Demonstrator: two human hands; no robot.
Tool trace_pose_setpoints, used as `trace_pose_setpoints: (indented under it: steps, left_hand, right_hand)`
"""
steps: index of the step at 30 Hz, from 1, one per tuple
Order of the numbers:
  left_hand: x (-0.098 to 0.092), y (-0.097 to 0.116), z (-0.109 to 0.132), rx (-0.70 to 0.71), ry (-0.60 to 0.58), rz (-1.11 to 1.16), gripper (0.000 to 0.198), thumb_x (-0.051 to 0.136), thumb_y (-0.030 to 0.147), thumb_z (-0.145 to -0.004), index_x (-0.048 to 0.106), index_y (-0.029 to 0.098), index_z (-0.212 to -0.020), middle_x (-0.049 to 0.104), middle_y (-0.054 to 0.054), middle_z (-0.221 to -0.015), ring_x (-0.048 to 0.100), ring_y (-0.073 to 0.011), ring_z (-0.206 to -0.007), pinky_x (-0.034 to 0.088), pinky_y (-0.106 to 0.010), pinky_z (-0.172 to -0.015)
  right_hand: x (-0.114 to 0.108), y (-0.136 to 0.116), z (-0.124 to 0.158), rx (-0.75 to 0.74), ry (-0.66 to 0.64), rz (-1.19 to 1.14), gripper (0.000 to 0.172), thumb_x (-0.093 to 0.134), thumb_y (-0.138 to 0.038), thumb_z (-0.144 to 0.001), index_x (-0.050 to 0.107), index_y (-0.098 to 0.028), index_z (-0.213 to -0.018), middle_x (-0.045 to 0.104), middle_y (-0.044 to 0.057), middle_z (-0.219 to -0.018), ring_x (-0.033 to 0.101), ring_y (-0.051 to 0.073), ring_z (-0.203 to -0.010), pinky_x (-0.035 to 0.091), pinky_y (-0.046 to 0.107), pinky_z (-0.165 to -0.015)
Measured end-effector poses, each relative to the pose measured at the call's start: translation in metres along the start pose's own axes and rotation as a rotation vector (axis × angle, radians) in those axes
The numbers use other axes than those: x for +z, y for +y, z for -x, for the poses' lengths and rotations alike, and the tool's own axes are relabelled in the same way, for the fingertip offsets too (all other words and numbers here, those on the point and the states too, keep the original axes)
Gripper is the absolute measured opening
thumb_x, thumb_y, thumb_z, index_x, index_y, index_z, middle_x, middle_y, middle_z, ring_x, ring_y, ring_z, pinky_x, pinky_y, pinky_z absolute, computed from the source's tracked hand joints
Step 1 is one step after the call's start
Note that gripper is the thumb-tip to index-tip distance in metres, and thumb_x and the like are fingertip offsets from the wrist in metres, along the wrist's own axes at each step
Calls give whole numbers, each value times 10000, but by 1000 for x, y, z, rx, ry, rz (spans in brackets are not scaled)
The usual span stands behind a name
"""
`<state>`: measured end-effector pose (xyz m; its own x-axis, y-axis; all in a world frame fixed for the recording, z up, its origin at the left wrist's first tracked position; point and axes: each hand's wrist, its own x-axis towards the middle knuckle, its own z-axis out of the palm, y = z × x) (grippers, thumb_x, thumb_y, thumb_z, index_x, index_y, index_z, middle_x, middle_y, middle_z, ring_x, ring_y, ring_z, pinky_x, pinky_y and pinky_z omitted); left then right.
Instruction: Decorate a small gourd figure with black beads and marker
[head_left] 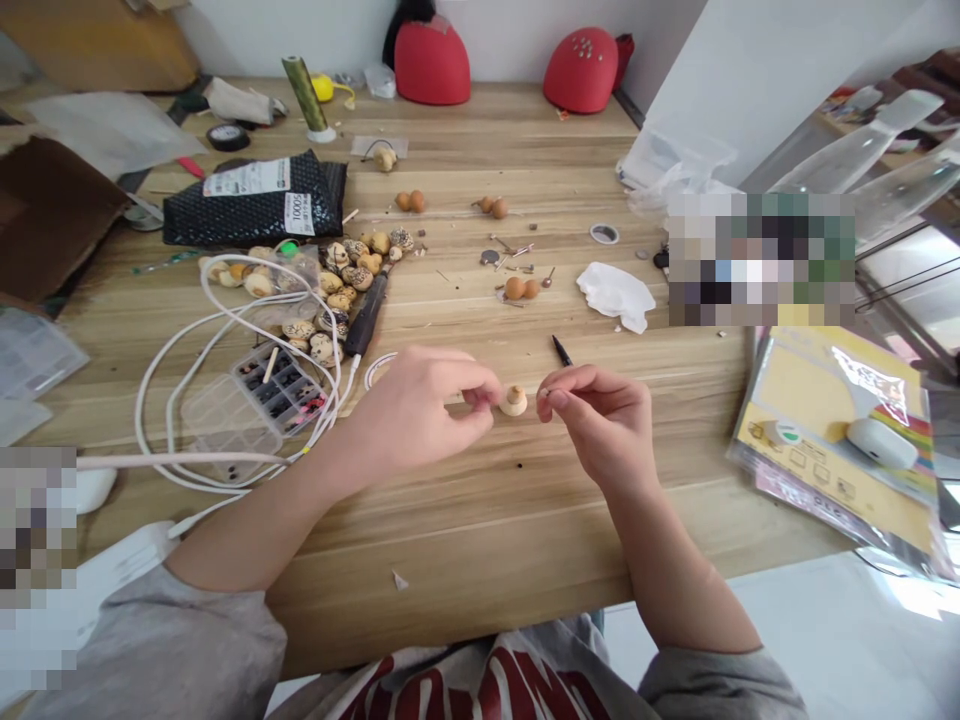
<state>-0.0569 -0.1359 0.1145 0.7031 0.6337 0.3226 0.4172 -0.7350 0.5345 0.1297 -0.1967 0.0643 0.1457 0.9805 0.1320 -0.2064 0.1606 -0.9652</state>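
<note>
Small gourd (514, 402): one, pale tan, stood upright on the wooden table (480, 530), between the two hands and nearer the table's front edge than its back. We entered the left hand (412, 415) at the gourd's left, its fingertips (480, 396) pinched together and just beside the gourd; we could not tell whether they touched it or held anything. The right hand (596, 425) lay just to the gourd's right, apart from it, thumb and forefinger closed on a tiny object (543, 394), too small to identify.

Also listed on the table: a black-tipped tool (562, 351) just beyond the right hand; a heap of spotted gourds (352, 275) past the left hand; a black-handled tool (365, 313) beside that heap; a white cable (225, 320) looped over a clear compartment box (274, 390); a pair of small gourds (517, 288); a crumpled tissue (616, 296); a black padded bag (255, 205); and a plastic packet (832, 430) at the right edge.
</note>
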Motion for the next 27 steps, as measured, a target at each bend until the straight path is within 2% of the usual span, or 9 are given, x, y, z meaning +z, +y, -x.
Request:
trace_pose_setpoints:
  steps: [6,10,13,17,19,23,27]
  left_hand:
    - [-4,-4,-3,-107,-103,-124,138,558,132,-719,685,164,-677,678,11,-648,599,-114,-594,431,-219,-617]
    - [-7,-8,-3,-154,-193,-131,141,557,161,-738,684,176,-678,674,11,-648,601,-118,-602,421,-221,-620]
    - [-14,-1,1,-79,-379,-2,162,553,139,-749,679,205,-671,678,37,-649,597,-103,-591,412,-216,-615]
    - [-21,25,16,171,-733,256,201,583,62,-695,653,232,-615,660,65,-579,562,-87,-534,408,-222,-606]
    - [-20,37,29,203,-788,244,217,585,33,-655,628,227,-567,650,48,-548,541,-100,-522,398,-245,-596]
    - [-11,45,62,132,-840,142,198,563,30,-632,577,206,-542,625,36,-538,500,-115,-525,368,-276,-613]
    - [-14,41,92,-140,-868,95,260,491,-51,-591,550,201,-566,609,54,-580,532,-121,-648,342,-235,-623]
  right_hand:
    - [0,2,-1,8,10,16,68,727,-221,-724,682,-183,-689,648,2,-632,564,102,-567,459,244,-532]
    - [2,2,-1,32,16,37,90,731,-244,-716,678,-182,-679,644,0,-620,562,102,-563,463,244,-532]
    - [2,2,-1,46,14,26,87,734,-241,-713,678,-184,-677,645,-3,-621,563,97,-559,461,237,-531]
    - [3,2,0,77,2,29,89,738,-238,-702,679,-179,-671,644,-5,-620,558,94,-556,460,232,-527]
    - [5,3,0,88,-15,21,91,741,-236,-694,679,-174,-668,640,-5,-610,552,90,-549,456,230,-526]
    - [9,3,0,125,-56,-5,113,743,-249,-675,670,-166,-653,635,-6,-590,550,92,-539,458,236,-526]
    - [12,1,0,142,-81,-15,152,755,-276,-649,658,-161,-631,626,-9,-582,531,84,-528,442,234,-521]
